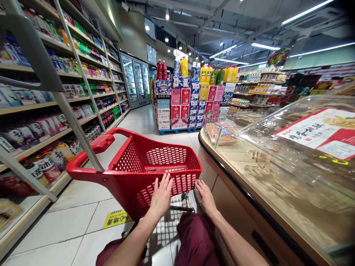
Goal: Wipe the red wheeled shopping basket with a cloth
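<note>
A red plastic shopping cart (163,144) stands sideways in front of me, its basket walls full of small holes and its handle end to the left. Against the basket's near wall lies my left hand (162,194), fingers stretched out toward the rim. My right hand (204,195) is by the basket's right corner, its fingers extended and its fingertips at or very near the red plastic; contact is hard to make out. Neither hand holds anything. A grey metal pole with a dark grey handle (36,55) rises from the cart's left end.
Drink shelves (55,107) line the left side. Ahead, boxed drinks (180,107) with bottles on top stand on a blue pallet (180,130). A wooden counter (230,199) with clear covers runs close on the right. A yellow wet-floor sticker (116,218) is on the tiles.
</note>
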`<act>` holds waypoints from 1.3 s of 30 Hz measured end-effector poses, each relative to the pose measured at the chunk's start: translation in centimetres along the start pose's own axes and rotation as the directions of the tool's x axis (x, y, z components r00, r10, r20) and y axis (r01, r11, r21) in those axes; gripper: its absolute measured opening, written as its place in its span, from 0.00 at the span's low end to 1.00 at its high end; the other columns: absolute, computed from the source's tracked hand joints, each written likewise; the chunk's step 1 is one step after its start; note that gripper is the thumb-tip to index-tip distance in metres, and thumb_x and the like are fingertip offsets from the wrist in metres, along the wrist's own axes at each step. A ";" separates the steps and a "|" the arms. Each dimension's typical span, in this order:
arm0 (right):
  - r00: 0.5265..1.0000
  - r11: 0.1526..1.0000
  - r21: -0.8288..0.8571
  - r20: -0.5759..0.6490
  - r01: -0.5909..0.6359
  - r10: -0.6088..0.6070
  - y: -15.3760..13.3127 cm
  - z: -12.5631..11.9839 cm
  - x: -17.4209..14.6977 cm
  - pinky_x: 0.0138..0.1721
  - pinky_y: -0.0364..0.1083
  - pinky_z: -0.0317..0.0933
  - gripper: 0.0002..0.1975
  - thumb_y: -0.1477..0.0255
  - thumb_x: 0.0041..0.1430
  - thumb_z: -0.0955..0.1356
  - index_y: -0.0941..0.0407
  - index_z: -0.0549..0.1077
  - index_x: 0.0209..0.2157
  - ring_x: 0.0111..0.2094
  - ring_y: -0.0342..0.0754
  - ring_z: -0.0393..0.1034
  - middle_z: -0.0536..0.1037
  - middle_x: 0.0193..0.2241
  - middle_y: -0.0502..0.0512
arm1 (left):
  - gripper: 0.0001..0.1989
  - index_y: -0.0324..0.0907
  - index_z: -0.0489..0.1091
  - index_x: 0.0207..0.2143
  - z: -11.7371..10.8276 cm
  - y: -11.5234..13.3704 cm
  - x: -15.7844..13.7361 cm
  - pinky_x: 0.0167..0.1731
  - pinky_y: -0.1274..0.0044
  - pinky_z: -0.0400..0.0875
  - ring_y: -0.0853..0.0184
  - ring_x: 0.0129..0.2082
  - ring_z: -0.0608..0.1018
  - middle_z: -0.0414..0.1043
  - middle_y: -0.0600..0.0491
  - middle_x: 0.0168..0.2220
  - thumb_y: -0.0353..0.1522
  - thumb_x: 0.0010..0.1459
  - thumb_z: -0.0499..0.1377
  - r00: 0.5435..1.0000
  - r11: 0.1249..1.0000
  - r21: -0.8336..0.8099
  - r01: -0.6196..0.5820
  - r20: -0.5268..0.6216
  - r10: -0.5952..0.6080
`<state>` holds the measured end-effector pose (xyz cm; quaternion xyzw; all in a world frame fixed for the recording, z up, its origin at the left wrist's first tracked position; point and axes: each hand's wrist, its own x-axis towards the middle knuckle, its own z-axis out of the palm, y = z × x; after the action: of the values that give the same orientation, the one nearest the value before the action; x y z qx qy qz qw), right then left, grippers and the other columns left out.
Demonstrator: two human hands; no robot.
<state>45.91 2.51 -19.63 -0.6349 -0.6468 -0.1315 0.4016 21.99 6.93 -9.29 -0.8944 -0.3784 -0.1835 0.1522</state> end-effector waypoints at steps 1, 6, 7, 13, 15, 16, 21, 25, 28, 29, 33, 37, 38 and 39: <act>1.000 1.000 0.004 -0.023 -0.004 0.004 0.0 -0.2 0.1 0.52 0.57 0.56 0.27 0.85 0.51 0.55 0.54 0.67 0.50 0.56 0.50 0.54 0.68 0.51 0.57 | 0.28 0.39 0.56 0.55 0.0 -0.1 -0.1 0.58 0.61 0.44 0.61 0.61 0.51 0.50 0.48 0.60 0.27 0.48 0.48 1.000 1.000 -0.004 0.002 0.002 -0.002; 0.985 0.998 0.054 -0.163 -0.046 0.054 -0.5 -0.9 1.8 0.56 0.56 0.49 0.29 0.85 0.52 0.54 0.53 0.62 0.54 0.59 0.48 0.48 0.62 0.55 0.54 | 0.28 0.37 0.55 0.55 -0.4 -0.2 0.1 0.58 0.60 0.44 0.61 0.61 0.51 0.50 0.47 0.60 0.27 0.49 0.48 1.000 1.000 -0.022 0.002 -0.021 -0.002; 0.990 0.997 0.055 -0.129 -0.055 0.062 -0.5 -0.7 1.6 0.56 0.56 0.51 0.29 0.85 0.51 0.53 0.54 0.63 0.53 0.58 0.48 0.49 0.64 0.54 0.55 | 0.28 0.37 0.55 0.55 -0.5 -0.2 0.1 0.57 0.60 0.44 0.61 0.61 0.51 0.50 0.46 0.60 0.27 0.49 0.48 1.000 1.000 -0.021 0.005 -0.026 -0.005; 0.998 0.997 0.054 -0.014 -0.060 0.061 -1.2 -0.4 0.2 0.52 0.56 0.57 0.25 0.83 0.53 0.55 0.54 0.67 0.50 0.56 0.50 0.55 0.68 0.51 0.55 | 0.29 0.38 0.55 0.56 -0.8 -1.1 -0.6 0.57 0.61 0.45 0.62 0.61 0.50 0.49 0.48 0.60 0.27 0.49 0.48 0.999 1.000 0.006 0.019 -0.033 -0.019; 0.994 0.996 0.084 -0.102 -0.027 0.036 -2.5 -0.7 1.6 0.55 0.56 0.51 0.25 0.82 0.54 0.55 0.54 0.62 0.54 0.59 0.49 0.49 0.62 0.55 0.55 | 0.29 0.37 0.54 0.56 -1.0 -1.2 -0.7 0.58 0.61 0.44 0.62 0.61 0.49 0.48 0.47 0.61 0.28 0.49 0.48 0.999 0.999 0.016 0.030 -0.031 -0.030; 0.992 0.995 0.100 -0.126 0.000 0.012 -3.2 -0.6 2.3 0.57 0.56 0.49 0.25 0.81 0.55 0.56 0.53 0.60 0.55 0.59 0.49 0.47 0.61 0.56 0.54 | 0.29 0.37 0.54 0.56 -1.0 -1.2 -0.8 0.58 0.61 0.44 0.62 0.61 0.49 0.48 0.47 0.61 0.28 0.49 0.48 0.999 0.999 0.020 0.037 -0.027 -0.037; 0.993 0.988 0.122 -0.077 0.100 -0.091 -5.8 1.4 1.5 0.55 0.53 0.53 0.27 0.84 0.54 0.55 0.51 0.61 0.54 0.58 0.46 0.51 0.63 0.54 0.53 | 0.30 0.37 0.51 0.57 -1.0 -1.2 -1.8 0.58 0.61 0.43 0.62 0.61 0.47 0.47 0.47 0.61 0.28 0.49 0.48 1.000 0.999 0.040 0.012 -0.008 -0.011; 0.988 0.983 0.130 -0.097 0.129 -0.117 -6.4 1.3 0.9 0.55 0.56 0.53 0.27 0.85 0.54 0.55 0.52 0.61 0.54 0.58 0.48 0.50 0.64 0.53 0.55 | 0.30 0.37 0.51 0.57 -1.2 -1.9 -2.6 0.58 0.61 0.43 0.62 0.61 0.47 0.46 0.47 0.61 0.28 0.49 0.48 0.999 0.998 0.046 0.035 -0.011 -0.035; 0.982 0.980 0.151 -0.152 0.132 -0.109 -6.9 0.6 2.8 0.56 0.58 0.49 0.27 0.83 0.56 0.55 0.51 0.58 0.56 0.59 0.49 0.46 0.61 0.55 0.54 | 0.30 0.36 0.51 0.57 -1.5 -2.2 -2.6 0.58 0.60 0.44 0.61 0.61 0.47 0.47 0.46 0.61 0.28 0.49 0.48 0.998 0.997 0.056 0.058 -0.022 -0.057; 0.982 0.977 0.158 -0.143 0.144 -0.121 -7.1 0.6 3.1 0.56 0.58 0.49 0.26 0.83 0.56 0.55 0.51 0.58 0.56 0.59 0.48 0.47 0.61 0.56 0.54 | 0.30 0.36 0.52 0.57 -1.6 -2.3 -2.6 0.58 0.61 0.44 0.61 0.61 0.47 0.47 0.46 0.61 0.28 0.49 0.48 0.998 0.996 0.059 0.060 -0.022 -0.059; 0.971 0.953 0.185 -0.047 0.239 -0.235 -8.1 1.3 2.4 0.54 0.53 0.56 0.27 0.85 0.56 0.55 0.52 0.60 0.54 0.57 0.46 0.53 0.66 0.52 0.55 | 0.29 0.37 0.53 0.57 -1.9 -2.6 -3.1 0.58 0.61 0.45 0.62 0.61 0.49 0.47 0.47 0.61 0.28 0.50 0.47 0.997 0.995 0.061 0.074 -0.005 -0.074; 0.972 0.954 0.191 -0.101 0.230 -0.214 -10.0 1.4 3.0 0.55 0.56 0.52 0.27 0.86 0.55 0.54 0.52 0.59 0.55 0.58 0.47 0.49 0.64 0.54 0.56 | 0.30 0.36 0.52 0.57 -2.4 -3.3 -3.5 0.58 0.60 0.44 0.61 0.61 0.48 0.46 0.47 0.61 0.28 0.49 0.48 0.996 0.993 0.067 0.093 0.001 -0.093; 0.972 0.956 0.194 -0.124 0.222 -0.201 -10.4 1.4 3.5 0.56 0.57 0.51 0.27 0.85 0.56 0.55 0.52 0.58 0.56 0.59 0.48 0.48 0.63 0.54 0.56 | 0.30 0.36 0.51 0.57 -2.5 -3.5 -3.5 0.58 0.60 0.44 0.61 0.61 0.48 0.47 0.46 0.61 0.28 0.50 0.48 0.995 0.993 0.071 0.097 -0.004 -0.097; 0.970 0.955 0.197 -0.138 0.223 -0.198 -10.7 1.5 3.8 0.56 0.57 0.50 0.27 0.85 0.57 0.55 0.52 0.58 0.56 0.59 0.48 0.47 0.62 0.55 0.56 | 0.30 0.35 0.51 0.57 -2.6 -3.6 -3.5 0.58 0.60 0.44 0.61 0.61 0.48 0.47 0.46 0.61 0.29 0.50 0.48 0.995 0.992 0.076 0.100 -0.011 -0.099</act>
<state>35.94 4.61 -14.34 -0.5072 -0.6967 -0.1411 0.4874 16.50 6.07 -8.07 -0.8674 -0.4286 -0.1795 0.1782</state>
